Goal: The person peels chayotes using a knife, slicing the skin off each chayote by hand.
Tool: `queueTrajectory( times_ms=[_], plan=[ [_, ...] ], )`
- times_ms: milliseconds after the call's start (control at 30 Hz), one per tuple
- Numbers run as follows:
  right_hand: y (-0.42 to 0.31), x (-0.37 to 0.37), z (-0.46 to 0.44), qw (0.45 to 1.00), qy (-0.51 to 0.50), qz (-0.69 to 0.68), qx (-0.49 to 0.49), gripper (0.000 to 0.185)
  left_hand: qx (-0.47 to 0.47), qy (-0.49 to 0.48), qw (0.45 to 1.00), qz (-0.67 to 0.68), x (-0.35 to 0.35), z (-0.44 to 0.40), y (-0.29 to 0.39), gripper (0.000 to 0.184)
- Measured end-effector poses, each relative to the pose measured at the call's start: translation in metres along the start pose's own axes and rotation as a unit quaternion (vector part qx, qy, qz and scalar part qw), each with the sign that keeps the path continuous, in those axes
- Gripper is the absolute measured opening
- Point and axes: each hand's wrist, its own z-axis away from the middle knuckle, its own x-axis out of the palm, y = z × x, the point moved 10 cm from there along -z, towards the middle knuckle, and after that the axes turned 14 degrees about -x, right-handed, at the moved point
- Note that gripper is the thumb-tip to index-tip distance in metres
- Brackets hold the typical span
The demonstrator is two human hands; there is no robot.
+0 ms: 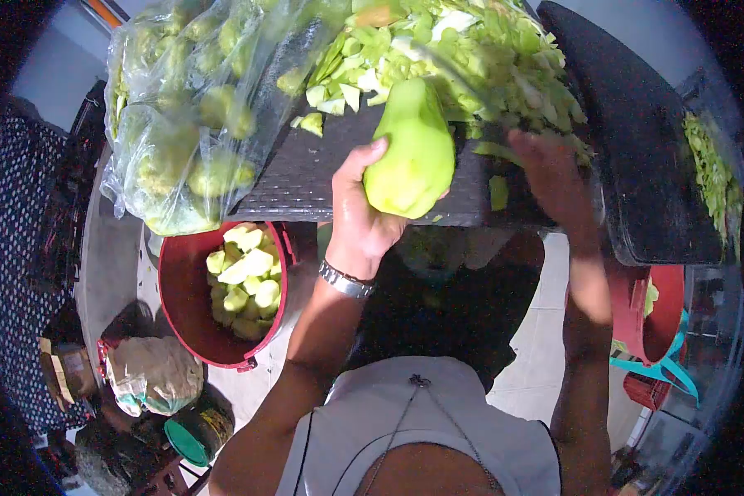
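My left hand point(362, 202) is wrapped round the lower left side of a peeled green papaya point(412, 153), thumb along its side. The fruit is held upright above the black table edge, its skin side smooth and bright green. To its right, my right hand point(554, 174) is smeared by motion, closed on what looks like a knife point(459, 74). That long thin blade is blurred and slants up and left behind the fruit, over a heap of pale green peelings point(504, 70). The knife's handle is hidden in my hand.
A clear plastic bag point(194, 140) of green fruit lies on the table's left. Below it stands a red bucket point(174, 310) of cut chunks point(248, 277). At right are a black chair-like surface point(645, 149), another red bucket point(665, 318) and more peelings point(711, 174).
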Motion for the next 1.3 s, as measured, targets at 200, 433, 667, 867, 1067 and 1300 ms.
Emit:
queueTrajectory(
  times_ms=[200,433,667,867,1067,1300],
  plan=[
    [-0.059,0.006,-0.020,0.986,-0.134,-0.081,0.056,0.063,-0.025,-0.074,0.997,0.029,-0.004,-0.004,-0.013,0.047],
    [-0.061,0.013,-0.014,0.977,-0.173,-0.113,0.045,0.067,0.047,-0.096,0.994,0.014,-0.004,0.000,-0.013,0.041],
    [-0.037,0.011,-0.011,0.988,-0.141,-0.038,0.044,0.056,0.067,-0.055,0.996,-0.032,-0.003,-0.001,-0.011,0.042],
    [0.058,0.014,0.023,0.993,-0.016,-0.014,0.114,0.043,-0.022,-0.082,0.996,0.000,0.004,0.007,-0.013,0.049],
    [-0.008,0.003,0.011,0.983,-0.014,-0.116,0.142,0.045,0.027,0.017,0.999,-0.020,-0.005,-0.006,-0.005,0.054],
    [-0.081,0.007,0.008,0.984,-0.085,-0.122,0.093,0.065,0.000,-0.120,0.989,0.087,-0.001,-0.009,-0.028,0.052]
  ],
)
